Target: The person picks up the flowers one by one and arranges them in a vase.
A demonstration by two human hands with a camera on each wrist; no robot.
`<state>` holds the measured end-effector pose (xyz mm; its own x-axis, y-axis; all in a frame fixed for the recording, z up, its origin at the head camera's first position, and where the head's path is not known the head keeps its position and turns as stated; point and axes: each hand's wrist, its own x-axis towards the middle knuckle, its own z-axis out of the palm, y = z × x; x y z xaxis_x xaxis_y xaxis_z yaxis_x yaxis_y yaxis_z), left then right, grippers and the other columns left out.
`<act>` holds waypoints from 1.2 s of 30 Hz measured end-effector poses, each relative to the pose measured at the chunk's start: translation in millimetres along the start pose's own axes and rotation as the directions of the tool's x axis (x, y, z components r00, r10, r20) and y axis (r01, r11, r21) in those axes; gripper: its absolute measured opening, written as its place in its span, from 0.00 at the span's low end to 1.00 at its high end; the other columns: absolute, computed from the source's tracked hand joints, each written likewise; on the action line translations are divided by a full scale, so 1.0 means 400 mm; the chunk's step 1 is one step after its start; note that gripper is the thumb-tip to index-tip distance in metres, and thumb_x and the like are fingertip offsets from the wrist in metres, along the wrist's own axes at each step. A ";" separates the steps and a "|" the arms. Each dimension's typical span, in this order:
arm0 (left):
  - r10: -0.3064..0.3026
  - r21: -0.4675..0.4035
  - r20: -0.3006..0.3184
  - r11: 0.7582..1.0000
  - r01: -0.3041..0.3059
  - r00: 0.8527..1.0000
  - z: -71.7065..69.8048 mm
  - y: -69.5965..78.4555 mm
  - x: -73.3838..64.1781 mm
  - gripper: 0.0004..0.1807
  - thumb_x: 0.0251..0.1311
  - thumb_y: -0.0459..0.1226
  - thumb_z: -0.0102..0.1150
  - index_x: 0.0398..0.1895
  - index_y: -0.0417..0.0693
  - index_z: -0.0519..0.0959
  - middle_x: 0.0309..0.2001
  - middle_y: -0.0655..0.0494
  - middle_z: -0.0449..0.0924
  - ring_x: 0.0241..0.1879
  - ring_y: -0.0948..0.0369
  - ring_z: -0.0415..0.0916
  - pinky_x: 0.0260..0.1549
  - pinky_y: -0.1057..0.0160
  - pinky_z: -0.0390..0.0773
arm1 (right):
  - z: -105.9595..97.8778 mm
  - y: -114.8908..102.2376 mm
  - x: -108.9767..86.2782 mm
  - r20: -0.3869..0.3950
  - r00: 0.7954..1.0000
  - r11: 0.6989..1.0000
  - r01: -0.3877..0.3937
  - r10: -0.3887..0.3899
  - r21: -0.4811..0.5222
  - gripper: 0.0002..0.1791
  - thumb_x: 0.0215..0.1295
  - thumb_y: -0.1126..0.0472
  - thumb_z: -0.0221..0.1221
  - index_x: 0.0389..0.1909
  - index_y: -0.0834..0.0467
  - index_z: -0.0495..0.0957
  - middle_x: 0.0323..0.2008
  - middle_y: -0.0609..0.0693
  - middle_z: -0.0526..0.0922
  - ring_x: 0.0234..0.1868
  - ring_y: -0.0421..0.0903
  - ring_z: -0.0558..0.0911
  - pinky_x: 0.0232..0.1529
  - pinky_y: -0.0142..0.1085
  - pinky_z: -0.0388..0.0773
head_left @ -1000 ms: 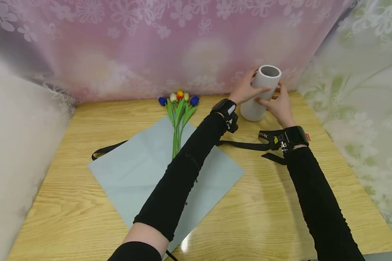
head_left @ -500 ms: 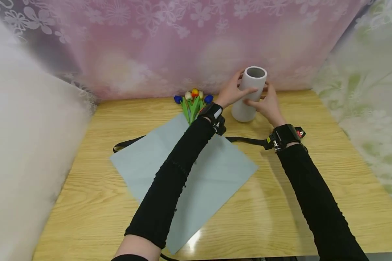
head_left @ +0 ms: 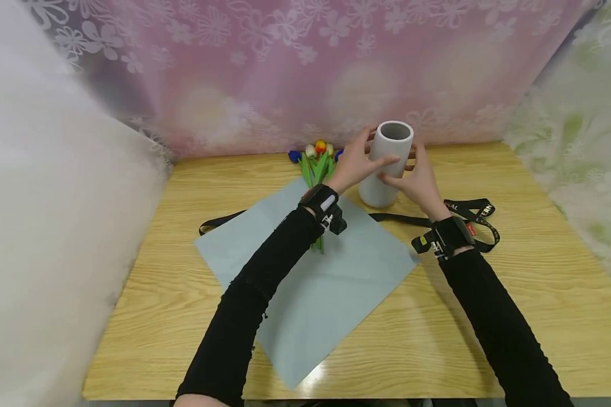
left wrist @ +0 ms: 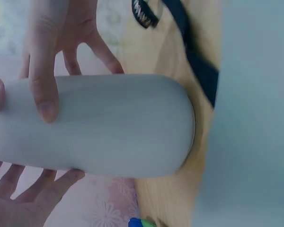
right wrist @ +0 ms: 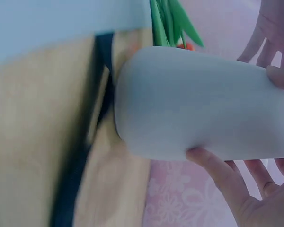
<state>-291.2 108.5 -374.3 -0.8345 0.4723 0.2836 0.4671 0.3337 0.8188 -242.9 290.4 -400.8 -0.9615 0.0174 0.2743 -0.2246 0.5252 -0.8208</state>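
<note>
A white cylindrical vase [head_left: 387,164] stands upright near the back of the table, its opening facing up. My left hand [head_left: 357,161] holds its left side, thumb across the front. From the right, my right hand [head_left: 418,178] grips the same vase, thumb in front and the other fingers partly hidden behind it. In the left wrist view the vase's rounded base [left wrist: 180,127] is right at the tabletop. Just left of the hands lies a bunch of artificial tulips [head_left: 315,161] in blue, white and orange, its stems partly covered by my left arm.
A light blue-grey sheet [head_left: 336,294] lies diagonally on the wooden table [head_left: 158,316] under the stems. A black lettered strap [head_left: 481,217] lies by my right wrist; black strap also shows at the sheet's left edge. A pink floral curtain [head_left: 285,79] hangs behind.
Both hands have carried the vase leftward, closer to the tulips and a little nearer to me. The head view has shifted, and my left forearm now covers more of the stems.
</note>
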 end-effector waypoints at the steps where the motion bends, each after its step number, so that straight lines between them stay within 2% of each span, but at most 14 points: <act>1: -0.004 0.003 -0.004 1.000 0.004 1.000 0.001 0.002 -0.009 0.49 0.61 0.53 0.70 0.80 0.58 0.53 0.74 0.53 0.65 0.68 0.58 0.70 0.61 0.59 0.75 | 0.001 -0.001 -0.007 0.005 1.000 1.000 -0.001 0.001 0.001 0.52 0.58 0.57 0.73 0.77 0.55 0.52 0.67 0.59 0.64 0.61 0.55 0.66 0.63 0.58 0.69; 7: -0.030 0.051 -0.027 0.998 0.031 0.999 0.003 0.020 -0.050 0.50 0.60 0.56 0.69 0.80 0.61 0.52 0.74 0.54 0.65 0.68 0.57 0.70 0.60 0.58 0.76 | 0.000 -0.014 -0.043 0.027 0.999 1.000 -0.026 0.026 -0.016 0.53 0.59 0.57 0.73 0.78 0.56 0.49 0.66 0.63 0.63 0.62 0.63 0.68 0.60 0.62 0.71; 10: -0.034 0.062 -0.035 0.997 0.037 0.999 0.004 0.030 -0.064 0.50 0.60 0.56 0.69 0.80 0.61 0.53 0.73 0.54 0.65 0.67 0.56 0.71 0.59 0.58 0.77 | -0.001 -0.019 -0.056 0.023 1.000 1.000 -0.017 0.017 -0.026 0.53 0.59 0.57 0.73 0.78 0.57 0.50 0.66 0.64 0.62 0.62 0.63 0.67 0.60 0.63 0.70; 16: -0.020 0.061 -0.049 0.998 0.023 0.999 0.012 0.035 -0.091 0.48 0.59 0.55 0.70 0.79 0.61 0.55 0.72 0.55 0.67 0.65 0.60 0.72 0.57 0.63 0.77 | 0.004 -0.025 -0.087 0.023 1.000 0.999 -0.009 0.010 -0.040 0.53 0.60 0.57 0.72 0.79 0.57 0.49 0.67 0.65 0.62 0.61 0.65 0.68 0.58 0.63 0.70; 25: -0.004 0.065 -0.077 0.998 0.009 0.997 0.021 0.052 -0.141 0.47 0.59 0.53 0.72 0.77 0.58 0.58 0.71 0.55 0.68 0.65 0.59 0.72 0.58 0.62 0.77 | 0.005 -0.029 -0.126 0.049 0.999 0.999 0.017 -0.015 -0.036 0.53 0.59 0.59 0.73 0.78 0.59 0.49 0.67 0.66 0.62 0.62 0.66 0.68 0.59 0.64 0.70; 33: -0.008 0.071 -0.094 0.997 0.015 0.996 0.024 0.062 -0.158 0.47 0.59 0.52 0.72 0.78 0.58 0.58 0.72 0.55 0.67 0.64 0.59 0.73 0.57 0.61 0.77 | 0.008 -0.030 -0.135 0.049 0.998 0.999 0.033 -0.032 -0.033 0.54 0.58 0.59 0.73 0.78 0.58 0.49 0.67 0.66 0.63 0.63 0.66 0.67 0.59 0.65 0.68; 36: -0.008 0.041 -0.055 0.999 0.010 0.998 0.013 0.060 -0.157 0.47 0.60 0.51 0.72 0.78 0.57 0.57 0.72 0.54 0.66 0.66 0.59 0.70 0.59 0.61 0.76 | 0.008 -0.032 -0.134 0.054 0.998 0.999 0.036 -0.033 -0.041 0.54 0.58 0.60 0.73 0.78 0.58 0.49 0.68 0.66 0.63 0.62 0.67 0.68 0.58 0.66 0.69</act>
<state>-226.2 91.2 -374.8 -0.8532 0.4237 0.3041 0.4699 0.3716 0.8007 -189.1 280.1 -406.6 -0.9606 -0.0457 0.2743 -0.2521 0.5598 -0.7894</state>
